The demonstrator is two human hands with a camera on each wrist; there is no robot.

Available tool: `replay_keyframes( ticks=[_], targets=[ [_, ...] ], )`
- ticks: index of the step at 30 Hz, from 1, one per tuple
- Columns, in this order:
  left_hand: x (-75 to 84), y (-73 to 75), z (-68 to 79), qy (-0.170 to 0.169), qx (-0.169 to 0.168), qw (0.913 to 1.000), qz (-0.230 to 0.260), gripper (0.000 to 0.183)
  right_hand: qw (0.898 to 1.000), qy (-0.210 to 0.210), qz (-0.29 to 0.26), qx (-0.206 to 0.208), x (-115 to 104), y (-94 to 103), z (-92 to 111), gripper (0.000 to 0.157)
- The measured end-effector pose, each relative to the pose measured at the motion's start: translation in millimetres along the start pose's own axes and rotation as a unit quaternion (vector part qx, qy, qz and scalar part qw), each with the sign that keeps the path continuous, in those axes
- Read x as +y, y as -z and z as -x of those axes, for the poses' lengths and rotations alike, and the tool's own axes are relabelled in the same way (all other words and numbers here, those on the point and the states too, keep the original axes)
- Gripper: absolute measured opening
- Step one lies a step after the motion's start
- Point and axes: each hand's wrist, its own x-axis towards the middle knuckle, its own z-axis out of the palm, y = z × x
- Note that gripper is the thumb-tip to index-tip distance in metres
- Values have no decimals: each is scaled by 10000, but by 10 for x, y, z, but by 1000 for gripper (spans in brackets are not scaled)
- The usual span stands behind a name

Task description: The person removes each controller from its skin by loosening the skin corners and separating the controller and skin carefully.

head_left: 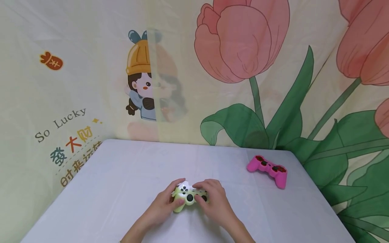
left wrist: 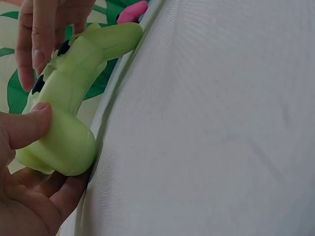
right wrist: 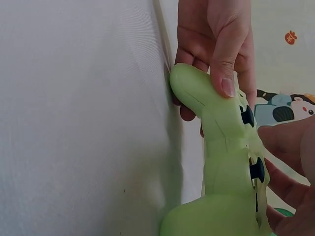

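Observation:
A white game controller in a light green soft cover (head_left: 179,206) is held just above the table's surface, its black thumbsticks facing up. White face shows at its upper left (head_left: 184,186). My left hand (head_left: 162,205) grips its left handle, thumb on the front and fingers underneath, as the left wrist view's cover (left wrist: 74,142) shows. Over the right half of the face lies my right hand (head_left: 216,202), thumb by the right thumbstick and fingers near the far edge. In the right wrist view, the right hand's fingers (right wrist: 288,184) reach the face side; whether they pinch the cover cannot be told.
A pink game controller (head_left: 270,170) with dark red buttons lies at the back right of the table. White cloth covers the table (head_left: 127,175). Behind it hangs a printed curtain (head_left: 182,131) with tulips, a cartoon figure and lettering.

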Motion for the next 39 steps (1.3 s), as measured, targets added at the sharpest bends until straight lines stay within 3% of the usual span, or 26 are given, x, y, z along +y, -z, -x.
replay_keyframes(
  ticks=[13,26,34,39],
  targets=[
    [-2,11,11,44,-8,9999,124,66,9994,-250,180,134,-10,-79,-52,14],
    [31,-4,-9,-44,-32,9990,450,67,9969,73,738,246,-48,-119,-83,15],
    [13,-18,-37,-193,-55,9992,333,68,9994,-156,218,220,-46,-105,-76,17],
    [18,2,-43,-177,38,9997,191,70,9988,-407,-287,-34,-66,-80,-91,11]
  ],
)
